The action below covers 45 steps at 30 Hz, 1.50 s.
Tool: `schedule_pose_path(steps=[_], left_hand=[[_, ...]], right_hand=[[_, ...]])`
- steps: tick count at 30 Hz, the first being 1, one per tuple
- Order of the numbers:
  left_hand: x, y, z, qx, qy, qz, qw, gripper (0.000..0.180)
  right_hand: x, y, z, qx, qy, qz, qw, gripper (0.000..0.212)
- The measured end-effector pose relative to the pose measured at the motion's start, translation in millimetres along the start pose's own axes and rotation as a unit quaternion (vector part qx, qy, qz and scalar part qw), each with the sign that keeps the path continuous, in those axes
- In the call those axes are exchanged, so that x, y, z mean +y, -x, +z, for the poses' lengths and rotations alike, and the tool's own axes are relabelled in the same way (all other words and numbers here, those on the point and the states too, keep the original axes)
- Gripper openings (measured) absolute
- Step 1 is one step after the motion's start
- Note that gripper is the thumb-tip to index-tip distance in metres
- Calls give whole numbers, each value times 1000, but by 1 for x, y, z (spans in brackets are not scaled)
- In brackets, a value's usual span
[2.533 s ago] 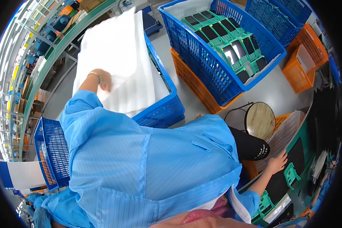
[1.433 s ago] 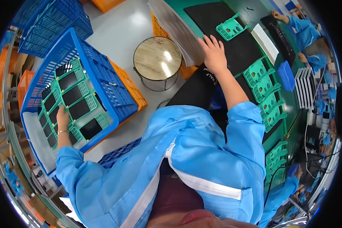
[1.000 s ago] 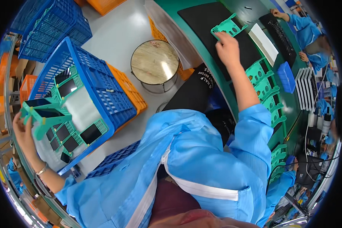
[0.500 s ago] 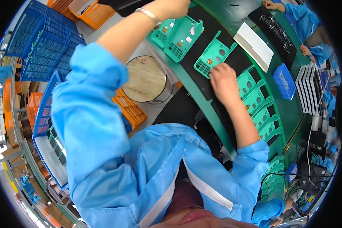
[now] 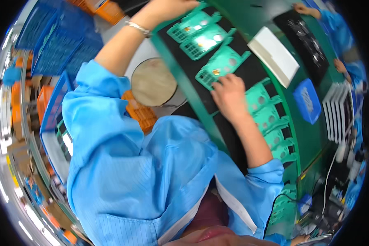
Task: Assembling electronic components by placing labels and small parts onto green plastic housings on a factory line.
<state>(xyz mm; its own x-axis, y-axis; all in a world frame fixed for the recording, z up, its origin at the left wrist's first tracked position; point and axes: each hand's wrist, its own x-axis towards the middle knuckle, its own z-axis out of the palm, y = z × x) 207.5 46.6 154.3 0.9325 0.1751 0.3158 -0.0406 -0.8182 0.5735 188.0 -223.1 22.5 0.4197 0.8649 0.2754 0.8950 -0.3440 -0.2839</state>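
Observation:
Several green plastic housings with slotted ends and projecting arms lie on a black strip along the bench. My right hand [image 5: 230, 95] is curled over the near edge of one green plastic housing [image 5: 226, 60], its fingers closed on that edge. Farther left, two more housings lie side by side: a nearer housing [image 5: 207, 40] and a farther housing [image 5: 186, 29]. My left hand [image 5: 172, 8] reaches past them at the top edge, its fingers drawn together against the upper arm of the farther housing. Blur and the picture edge partly hide those fingertips.
To the right of my right hand runs a row of green housings [image 5: 260, 98]. Beyond are a white open box [image 5: 276, 61], a blue bin [image 5: 307, 102] and a black mat [image 5: 303, 41] near a co-worker's hands. A round stool [image 5: 153, 82] stands left of the bench.
The two left housings were tilted up and now lie flatter. My left hand has moved slightly left. My right hand stays at the same housing while the whole view has shifted.

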Motion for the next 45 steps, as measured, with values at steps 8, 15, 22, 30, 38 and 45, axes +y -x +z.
schedule_pose_path(steps=[8,15,22,30,38,45], left_hand=[[-136,289,-227,321,-29,-198,926,25],[-172,534,-230,97,-178,-510,836,25],[-222,616,-169,-468,-156,-438,752,36],[-203,642,-164,-486,-112,-466,731,55],[-36,472,-298,-4,-199,-354,914,25],[40,261,-107,-99,-143,424,889,19]], right_hand=[[-3,12,1,-31,70,-21,997,26],[8,0,7,-122,87,-37,988,28],[-12,8,-6,-136,125,-6,983,28],[-22,6,13,-50,56,34,997,28],[-71,10,-10,8,-216,261,941,33],[-154,28,-31,-45,-814,199,544,65]])
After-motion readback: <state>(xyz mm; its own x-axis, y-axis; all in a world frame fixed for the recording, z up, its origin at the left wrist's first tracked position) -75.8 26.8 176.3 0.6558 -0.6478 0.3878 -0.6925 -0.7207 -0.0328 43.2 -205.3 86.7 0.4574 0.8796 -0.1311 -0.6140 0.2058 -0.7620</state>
